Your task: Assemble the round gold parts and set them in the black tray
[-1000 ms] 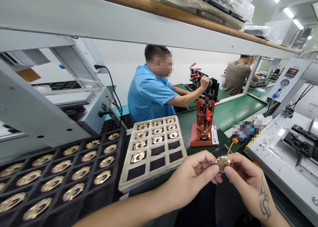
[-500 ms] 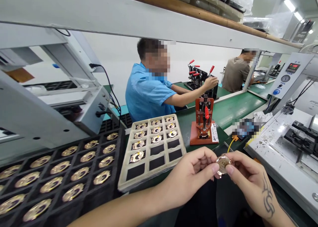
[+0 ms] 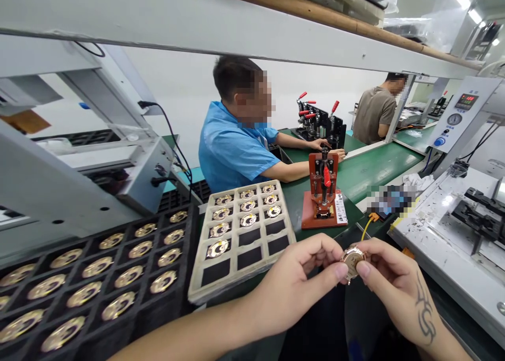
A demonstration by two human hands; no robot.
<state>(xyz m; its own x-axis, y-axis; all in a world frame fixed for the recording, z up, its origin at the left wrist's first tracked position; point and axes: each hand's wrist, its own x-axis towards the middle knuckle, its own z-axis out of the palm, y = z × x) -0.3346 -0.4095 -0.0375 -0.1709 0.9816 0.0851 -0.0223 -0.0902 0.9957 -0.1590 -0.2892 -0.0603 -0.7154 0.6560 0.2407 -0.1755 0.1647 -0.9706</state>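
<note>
Between my two hands is a round, gold-coloured watch case (image 3: 352,263), its flat face turned toward me. My left hand (image 3: 315,277) pinches its left edge between thumb and fingers. On the opposite edge, my right hand (image 3: 381,271) grips it the same way, with a dark tattoo on the back of the hand. Beyond my left forearm lies a cream tray (image 3: 232,292) with similar gold watch cases in some compartments and bare dark pads in others. Behind the hands stands a red toggle-clamp fixture (image 3: 324,192) with a red handle.
At the left, a black compartment tray (image 3: 145,319) holds many gold cases. A co-worker in a blue shirt (image 3: 236,145) sits across the bench beside black clamp fixtures (image 3: 321,121). A white machine (image 3: 450,203) stands at right under a control box (image 3: 463,113). A beam (image 3: 276,42) crosses overhead.
The watch case has tilted slightly in my fingers, both hands still gripping it. The blue-shirted co-worker has lowered a hand from the raised red clamp handle to the fixture's base.
</note>
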